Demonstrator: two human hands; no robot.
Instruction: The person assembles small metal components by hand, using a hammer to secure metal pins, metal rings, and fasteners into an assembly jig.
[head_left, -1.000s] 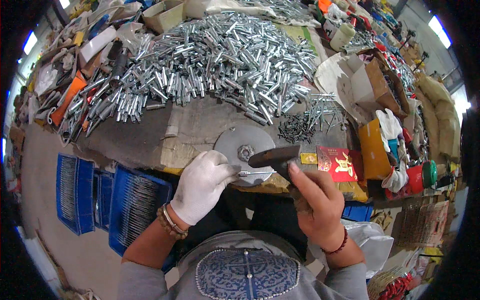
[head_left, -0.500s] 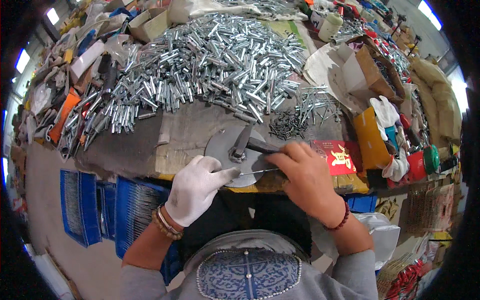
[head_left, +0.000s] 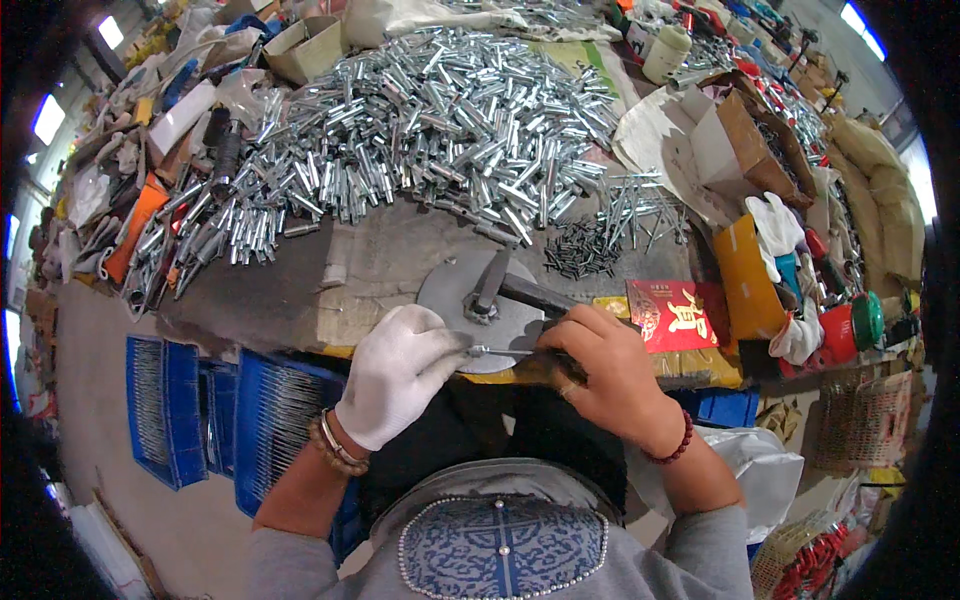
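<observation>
My left hand [head_left: 400,375], in a white glove, pinches one end of a thin metal rod [head_left: 512,351]. The bare fingers of my right hand [head_left: 610,370] close on the rod's other end, so it lies level between both hands. A thicker silvery piece shows at the rod's left end, partly covered by the glove. Just beyond, a hammer [head_left: 487,283] rests on a round grey metal plate [head_left: 438,290], its dark handle reaching right toward my right hand. Whether that hand touches the handle I cannot tell.
A large heap of silvery metal tubes [head_left: 450,130] covers the table's far side. Small dark pins [head_left: 582,248] and thin rods [head_left: 640,205] lie nearer, beside a red packet [head_left: 675,315]. Blue bins [head_left: 165,410] stand at lower left; an open cardboard box [head_left: 755,150] is at right.
My right hand has shifted slightly down, leaving more of the hammer handle and a yellow patch beside the red packet visible. The rod stays between both hands, its thicker left end now showing.
</observation>
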